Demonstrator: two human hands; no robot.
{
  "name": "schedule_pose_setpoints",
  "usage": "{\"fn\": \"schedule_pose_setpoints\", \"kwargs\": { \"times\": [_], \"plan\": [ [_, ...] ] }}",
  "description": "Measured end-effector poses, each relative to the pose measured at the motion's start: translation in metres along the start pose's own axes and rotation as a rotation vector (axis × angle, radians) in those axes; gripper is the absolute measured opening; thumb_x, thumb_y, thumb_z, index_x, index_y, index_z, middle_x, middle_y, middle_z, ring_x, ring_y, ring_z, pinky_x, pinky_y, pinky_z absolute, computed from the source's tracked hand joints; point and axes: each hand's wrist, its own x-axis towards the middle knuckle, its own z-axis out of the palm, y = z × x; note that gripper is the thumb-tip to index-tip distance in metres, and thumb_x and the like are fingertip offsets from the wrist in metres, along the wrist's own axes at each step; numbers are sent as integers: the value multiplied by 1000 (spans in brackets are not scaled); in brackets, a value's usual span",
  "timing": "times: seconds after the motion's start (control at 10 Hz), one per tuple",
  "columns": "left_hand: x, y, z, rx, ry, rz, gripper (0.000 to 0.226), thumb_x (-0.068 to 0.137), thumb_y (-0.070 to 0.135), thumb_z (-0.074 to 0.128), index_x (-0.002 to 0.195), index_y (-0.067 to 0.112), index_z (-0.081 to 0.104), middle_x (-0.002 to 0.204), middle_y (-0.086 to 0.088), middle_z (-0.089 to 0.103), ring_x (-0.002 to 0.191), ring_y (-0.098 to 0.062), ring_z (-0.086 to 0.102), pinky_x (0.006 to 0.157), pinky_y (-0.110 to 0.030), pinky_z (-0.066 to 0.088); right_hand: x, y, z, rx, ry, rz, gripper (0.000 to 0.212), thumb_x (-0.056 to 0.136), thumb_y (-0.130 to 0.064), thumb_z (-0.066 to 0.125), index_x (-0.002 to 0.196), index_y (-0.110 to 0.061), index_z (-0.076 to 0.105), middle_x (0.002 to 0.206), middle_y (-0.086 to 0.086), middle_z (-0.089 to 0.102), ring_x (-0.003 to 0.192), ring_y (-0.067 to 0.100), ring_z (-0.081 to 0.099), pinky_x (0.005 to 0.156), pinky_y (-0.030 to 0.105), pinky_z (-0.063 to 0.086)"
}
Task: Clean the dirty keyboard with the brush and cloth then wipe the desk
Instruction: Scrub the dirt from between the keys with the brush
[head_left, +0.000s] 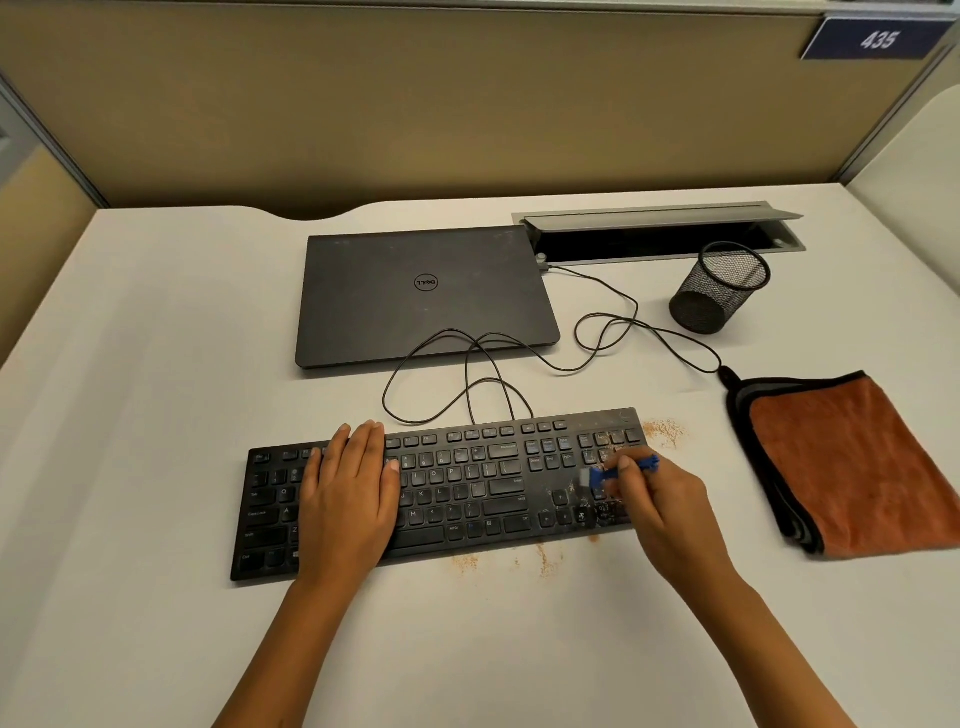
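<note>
Keyboard (467, 483): black, on white surface (156, 364). Left hand (350, 493): flat, fingers straight, pressing keys. Right hand (660, 509): pinching blue brush (621, 472) over number pad. Cloth (852, 462): orange, folded, right.

An office cubicle: tan fabric partition walls (415, 104) with a numbered blue plate "435" (878, 39) enclose a white surface (156, 364) carrying a closed laptop (415, 296), a mesh pen cup (719, 288) and a built-in cable hatch (660, 228).
</note>
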Motion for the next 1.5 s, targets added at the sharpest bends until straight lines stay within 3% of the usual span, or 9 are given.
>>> {"fn": "schedule_pose_setpoints", "kwargs": {
  "times": [0.1, 0.3, 0.5, 0.7, 0.8, 1.1, 1.2, 1.4, 1.5],
  "plan": [
    [0, 0, 0, -5, 1, -1, 58, 99, 41, 25, 141, 9, 51, 142, -8, 54, 137, -28, 42, 112, -50, 29, -3, -6, 4, 103, -14, 21, 19, 97, -19, 44, 97, -29, 60, 85, -8, 69, 81, 6, 65, 66, 15, 51],
    [0, 1, -1, -5, 7, 1, 58, 99, 40, 25, 140, 9, 51, 141, -8, 55, 136, -29, 43, 111, -51, 31, -6, -2, 12, -154, -55, 2, 24, 98, -30, 35, 88, -23, 56, 75, -1, 64, 66, 10, 58, 51, 14, 40],
    [-1, 2, -1, -12, 9, 2, 58, 99, 41, 25, 140, 9, 51, 141, -9, 55, 137, -29, 43, 111, -51, 29, -11, -5, 11, -10, -66, 56, 16, 97, -19, 44, 94, -23, 60, 80, -2, 67, 74, 11, 62, 60, 15, 49],
    [-1, 0, 0, -11, 12, 7, 58, 99, 40, 26, 140, 8, 51, 141, -9, 54, 136, -29, 43, 111, -51, 30, -15, -4, 10, -34, 9, 35, 16, 97, -21, 45, 96, -22, 60, 80, -6, 65, 72, 9, 61, 56, 12, 43],
    [0, 0, 0, -10, 10, 7, 58, 99, 40, 26, 140, 8, 51, 141, -10, 54, 136, -30, 43, 111, -52, 31, -23, -4, 14, -134, -148, -8, 14, 97, -24, 44, 98, -24, 59, 83, -7, 63, 72, 7, 58, 61, 14, 46],
    [-1, 1, 0, -11, 12, 9, 58, 99, 41, 25, 140, 8, 51, 142, -10, 54, 137, -30, 42, 112, -52, 30, -22, -1, 16, -194, -153, -79, 24, 98, -27, 41, 111, -19, 60, 96, -9, 60, 80, 6, 54, 67, 6, 37],
    [-1, 1, -1, -12, 17, 6, 58, 99, 40, 26, 140, 8, 51, 141, -10, 54, 137, -30, 43, 111, -52, 30, -22, 1, 13, -209, -184, -38, 20, 99, -27, 39, 97, -20, 57, 89, -2, 64, 75, 9, 56, 62, 10, 39],
    [0, 1, -1, -8, 15, 10, 59, 99, 40, 25, 140, 8, 51, 141, -10, 54, 137, -30, 43, 111, -52, 30, -22, 0, 13, -141, -154, -52, 25, 98, -26, 41, 115, -20, 60, 98, -11, 59, 83, 5, 54, 69, 4, 36],
    [-1, 1, -1, -6, 11, 2, 59, 99, 41, 24, 140, 8, 51, 142, -10, 54, 137, -30, 42, 112, -51, 29, -22, 4, 15, -188, -208, -29, 20, 99, -26, 39, 100, -20, 58, 90, -5, 62, 76, 6, 54, 62, 7, 36]
  ]
}}
